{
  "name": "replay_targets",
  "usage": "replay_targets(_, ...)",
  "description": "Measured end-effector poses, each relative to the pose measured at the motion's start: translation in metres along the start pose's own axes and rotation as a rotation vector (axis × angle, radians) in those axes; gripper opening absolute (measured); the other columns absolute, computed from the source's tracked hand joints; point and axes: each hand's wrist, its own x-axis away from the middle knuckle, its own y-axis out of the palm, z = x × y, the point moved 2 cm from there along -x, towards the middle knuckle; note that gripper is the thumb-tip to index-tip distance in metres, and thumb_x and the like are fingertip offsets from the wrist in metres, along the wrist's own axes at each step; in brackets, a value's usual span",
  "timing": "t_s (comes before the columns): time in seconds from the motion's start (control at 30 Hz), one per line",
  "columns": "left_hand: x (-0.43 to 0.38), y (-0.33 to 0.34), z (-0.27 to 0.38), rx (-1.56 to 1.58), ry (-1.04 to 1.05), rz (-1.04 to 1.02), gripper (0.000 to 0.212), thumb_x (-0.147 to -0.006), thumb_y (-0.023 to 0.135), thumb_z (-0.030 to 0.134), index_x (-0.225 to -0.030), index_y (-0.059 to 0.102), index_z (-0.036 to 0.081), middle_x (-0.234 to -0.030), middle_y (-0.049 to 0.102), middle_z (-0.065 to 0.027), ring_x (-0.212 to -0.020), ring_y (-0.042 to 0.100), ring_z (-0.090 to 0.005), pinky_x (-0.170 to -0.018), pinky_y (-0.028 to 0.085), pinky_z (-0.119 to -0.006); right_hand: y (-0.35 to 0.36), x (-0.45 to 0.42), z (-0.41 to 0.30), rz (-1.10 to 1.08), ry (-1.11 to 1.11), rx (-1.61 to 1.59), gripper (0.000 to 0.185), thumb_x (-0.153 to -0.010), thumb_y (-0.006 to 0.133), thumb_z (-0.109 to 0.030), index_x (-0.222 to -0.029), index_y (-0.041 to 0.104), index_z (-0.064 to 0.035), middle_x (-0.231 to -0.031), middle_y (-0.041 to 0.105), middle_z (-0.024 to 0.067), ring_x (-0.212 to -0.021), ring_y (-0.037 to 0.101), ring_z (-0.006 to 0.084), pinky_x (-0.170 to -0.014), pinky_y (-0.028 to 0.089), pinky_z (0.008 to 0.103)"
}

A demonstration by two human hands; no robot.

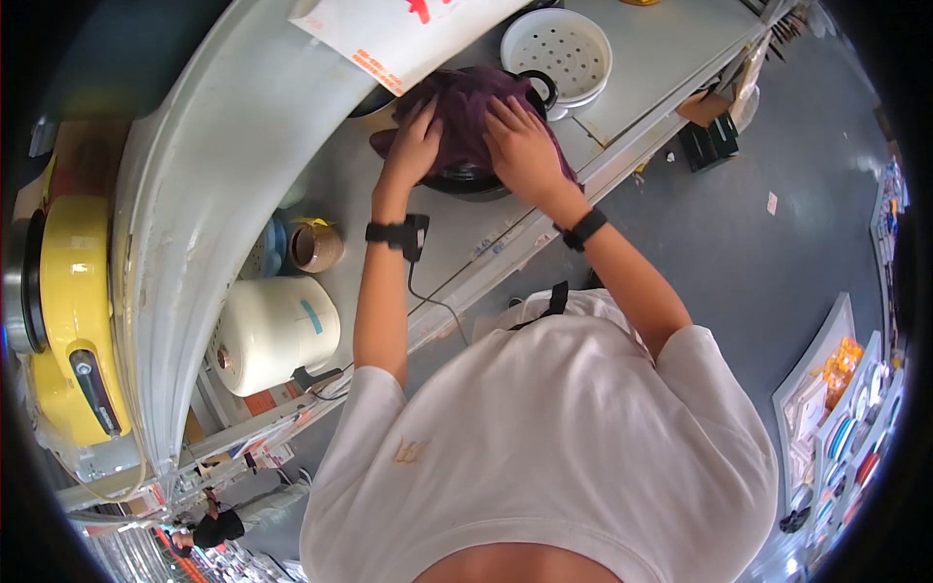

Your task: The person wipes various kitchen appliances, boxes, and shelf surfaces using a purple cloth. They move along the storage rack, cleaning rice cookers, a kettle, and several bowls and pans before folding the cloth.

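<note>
A bunched purple cloth lies over a black pot that stands on a grey shelf. The pot's loop handle sticks out at its right. My left hand holds the cloth on the left side, its fingers along the folds. On the right side, my right hand grips the cloth from above, palm down. The cloth hides much of the pot, and its corner hangs past my right wrist.
Beside the pot sits a white perforated steamer basket. Along the shelf to the left are a roll of brown tape and a cream cylindrical appliance. An upper shelf bears a yellow appliance. A person is in the distance.
</note>
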Motion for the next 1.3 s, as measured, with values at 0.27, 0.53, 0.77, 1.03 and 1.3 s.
replay_targets(0.27,0.105,0.042,0.079,-0.377,-0.072,0.232,0.04,-0.088,0.06,0.017,-0.124,0.058,0.001,-0.129,0.049,-0.0333,-0.115,0.05,-0.0483,-0.098,0.042,-0.049,-0.004,-0.009,0.021,0.069,0.034,-0.122,0.035,-0.089,0.057,-0.01,-0.123,0.058,-0.0005,-0.131,0.054,0.0227,-0.123,0.049,0.0415,-0.107,0.039,0.0424)
replay_targets(0.53,0.138,0.057,0.082,-0.204,-0.097,0.297,0.031,-0.087,0.059,0.013,-0.116,0.06,0.001,-0.126,0.051,-0.0247,-0.113,0.051,-0.0443,-0.096,0.042,-0.048,-0.025,0.074,-0.002,-0.002,-0.113,-0.149,0.04,-0.083,0.059,-0.006,-0.122,0.056,0.0014,-0.14,0.046,0.0207,-0.133,0.04,0.0402,-0.11,0.032,0.0481)
replay_targets(0.77,0.139,0.068,0.028,0.044,-0.327,0.484,0.032,-0.092,0.053,0.016,-0.117,0.054,-0.004,-0.121,0.053,-0.0239,-0.111,0.053,-0.0381,-0.095,0.042,-0.042,-0.006,0.091,0.025,0.036,0.006,-0.303,0.052,-0.088,0.054,-0.001,-0.139,0.042,0.0019,-0.153,0.028,0.0208,-0.142,0.026,0.0385,-0.115,0.025,0.0431)
replay_targets(1.03,0.114,0.082,0.001,0.803,-0.697,0.776,0.032,-0.091,0.052,0.022,-0.116,0.048,0.003,-0.108,0.052,-0.0087,-0.097,0.051,-0.0232,-0.088,0.042,-0.036,-0.009,0.059,0.052,0.124,0.227,-0.457,0.052,-0.096,0.046,-0.002,-0.147,0.034,-0.0061,-0.155,0.027,0.0182,-0.142,0.028,0.035,-0.114,0.026,0.0348)
replay_targets(1.3,0.131,0.105,0.024,0.963,-0.934,0.718,0.036,-0.09,0.053,0.022,-0.124,0.047,0.011,-0.114,0.051,-0.0063,-0.106,0.052,-0.0233,-0.096,0.044,-0.041,-0.004,0.101,0.017,-0.011,0.277,-0.469,0.057,-0.093,0.053,-0.007,-0.146,0.038,-0.0191,-0.149,0.03,0.0269,-0.122,0.047,0.0425,-0.095,0.044,0.0392)
